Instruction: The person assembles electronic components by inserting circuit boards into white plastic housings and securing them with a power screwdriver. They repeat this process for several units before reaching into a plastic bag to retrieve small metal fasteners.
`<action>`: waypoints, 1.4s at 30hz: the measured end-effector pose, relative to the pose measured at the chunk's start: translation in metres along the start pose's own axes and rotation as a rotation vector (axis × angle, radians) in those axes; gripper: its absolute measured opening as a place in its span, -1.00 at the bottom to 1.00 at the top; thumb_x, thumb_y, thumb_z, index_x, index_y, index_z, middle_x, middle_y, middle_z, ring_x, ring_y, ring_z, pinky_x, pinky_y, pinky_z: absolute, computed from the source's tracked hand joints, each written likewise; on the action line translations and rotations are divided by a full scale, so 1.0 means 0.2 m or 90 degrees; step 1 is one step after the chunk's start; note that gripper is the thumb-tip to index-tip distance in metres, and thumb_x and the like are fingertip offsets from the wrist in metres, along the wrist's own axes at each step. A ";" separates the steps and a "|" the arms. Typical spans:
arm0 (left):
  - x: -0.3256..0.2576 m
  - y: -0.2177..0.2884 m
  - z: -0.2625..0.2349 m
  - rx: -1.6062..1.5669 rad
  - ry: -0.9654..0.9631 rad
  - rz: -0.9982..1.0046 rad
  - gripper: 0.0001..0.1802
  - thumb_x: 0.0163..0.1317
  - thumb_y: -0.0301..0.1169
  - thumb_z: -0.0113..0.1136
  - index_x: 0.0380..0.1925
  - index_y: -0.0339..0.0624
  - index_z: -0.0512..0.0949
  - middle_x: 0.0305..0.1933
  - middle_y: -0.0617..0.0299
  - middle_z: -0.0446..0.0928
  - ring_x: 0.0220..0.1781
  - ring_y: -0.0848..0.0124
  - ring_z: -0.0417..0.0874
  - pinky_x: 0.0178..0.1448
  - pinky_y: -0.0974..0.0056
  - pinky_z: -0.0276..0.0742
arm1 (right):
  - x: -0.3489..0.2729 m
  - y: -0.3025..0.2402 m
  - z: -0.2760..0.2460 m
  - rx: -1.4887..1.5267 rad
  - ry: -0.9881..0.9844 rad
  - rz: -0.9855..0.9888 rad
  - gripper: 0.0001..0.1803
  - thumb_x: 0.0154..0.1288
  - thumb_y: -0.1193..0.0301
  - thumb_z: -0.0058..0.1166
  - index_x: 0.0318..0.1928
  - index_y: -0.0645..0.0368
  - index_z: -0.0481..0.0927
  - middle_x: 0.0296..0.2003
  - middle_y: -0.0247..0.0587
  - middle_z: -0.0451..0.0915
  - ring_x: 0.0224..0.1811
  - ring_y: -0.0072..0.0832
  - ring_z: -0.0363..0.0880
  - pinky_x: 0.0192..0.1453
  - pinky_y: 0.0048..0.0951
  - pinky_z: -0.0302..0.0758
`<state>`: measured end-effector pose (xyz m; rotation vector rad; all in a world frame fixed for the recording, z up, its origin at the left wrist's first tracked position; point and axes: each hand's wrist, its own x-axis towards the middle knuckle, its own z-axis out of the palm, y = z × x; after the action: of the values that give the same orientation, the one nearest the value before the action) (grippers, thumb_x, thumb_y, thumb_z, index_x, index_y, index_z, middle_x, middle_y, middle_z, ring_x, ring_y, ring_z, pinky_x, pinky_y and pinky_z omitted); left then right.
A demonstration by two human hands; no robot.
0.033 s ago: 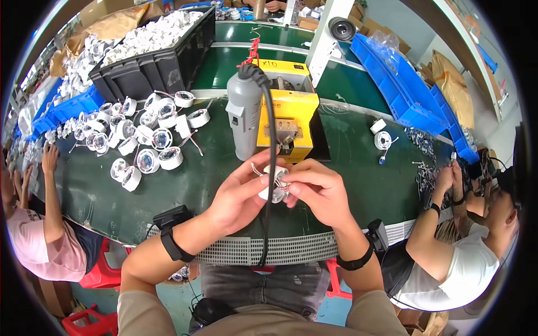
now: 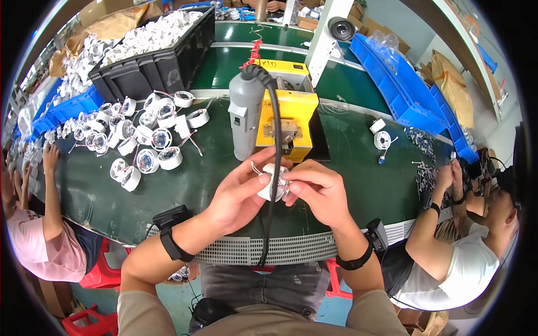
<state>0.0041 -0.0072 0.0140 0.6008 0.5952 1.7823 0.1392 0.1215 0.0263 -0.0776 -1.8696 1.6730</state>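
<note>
Over the near middle of the green table, my left hand (image 2: 235, 193) is closed on a small round white plastic housing (image 2: 265, 191). Thin wires stick out of the housing. My right hand (image 2: 322, 193) pinches at its right side, thumb and forefinger on the thin wires (image 2: 284, 184); the fingers partly hide them. A hanging grey power tool (image 2: 244, 123) stands just beyond my hands, and its black cable (image 2: 276, 140) passes in front of the housing. Behind it sits a yellow machine (image 2: 300, 115) with a metal fixture (image 2: 288, 130).
Several white round housings (image 2: 148, 160) with wires lie at left, before a black crate (image 2: 151, 70) of white parts. At right are two white pieces (image 2: 382, 139), small wired parts (image 2: 426, 179) and blue bins (image 2: 398, 89). Co-workers (image 2: 459, 263) sit on both sides.
The hanging grey tool and its cable have swung slightly to the right. The white housing has turned a little in my fingers; both hands stay in nearly the same place.
</note>
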 end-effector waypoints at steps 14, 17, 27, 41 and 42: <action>0.02 0.01 -0.01 -0.097 -0.030 -0.008 -0.18 0.18 -0.45 0.24 0.35 -0.27 0.00 0.37 0.10 0.24 0.30 0.26 0.37 0.33 0.17 0.31 | -0.05 -0.01 0.09 0.013 0.108 0.019 -0.85 0.19 0.69 0.13 -0.21 0.37 0.51 -0.36 -0.12 0.61 -0.40 -0.49 0.65 -0.38 -0.54 0.63; 0.01 0.00 0.00 -0.109 -0.066 -0.037 -0.11 0.14 -0.47 0.27 0.38 -0.28 -0.05 0.39 0.08 0.20 0.33 0.25 0.34 0.35 0.16 0.30 | -0.05 -0.01 0.11 0.118 0.124 0.041 -0.86 0.18 0.68 0.16 -0.23 0.36 0.52 -0.36 -0.14 0.62 -0.41 -0.51 0.64 -0.36 -0.54 0.63; 0.01 -0.04 0.01 -0.103 -0.070 -0.048 -0.09 0.27 -0.31 0.15 0.40 -0.30 -0.23 0.46 0.03 0.05 0.41 0.27 0.20 0.44 0.16 0.14 | -0.03 0.03 0.12 -0.273 0.166 -0.174 -0.77 0.12 0.65 0.24 -0.20 0.30 0.52 -0.23 -0.22 0.58 -0.17 -0.56 0.58 -0.16 -0.55 0.53; 0.05 -0.02 -0.10 0.332 0.035 -0.118 -0.56 0.30 -0.46 0.10 0.16 -0.28 0.32 -0.10 0.23 0.47 -0.08 0.44 0.55 -0.01 0.24 0.67 | 0.19 -0.01 0.11 -0.354 0.159 -0.137 -0.51 0.15 0.43 0.25 0.08 0.33 0.45 -0.02 0.02 0.54 -0.03 -0.29 0.58 0.02 -0.38 0.52; 0.04 -0.03 -0.10 0.331 0.080 -0.137 -0.58 0.31 -0.47 0.08 0.16 -0.28 0.32 -0.09 0.23 0.46 -0.06 0.42 0.55 0.00 0.20 0.67 | 0.26 -0.01 0.19 -0.370 0.158 -0.154 -0.41 0.13 0.41 0.27 0.15 0.32 0.37 -0.01 0.02 0.53 -0.03 -0.29 0.58 0.01 -0.37 0.52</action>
<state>-0.0074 -0.0009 -0.0047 0.7444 1.1831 1.4693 0.0800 0.1093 0.0488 -0.2720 -2.0168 0.8805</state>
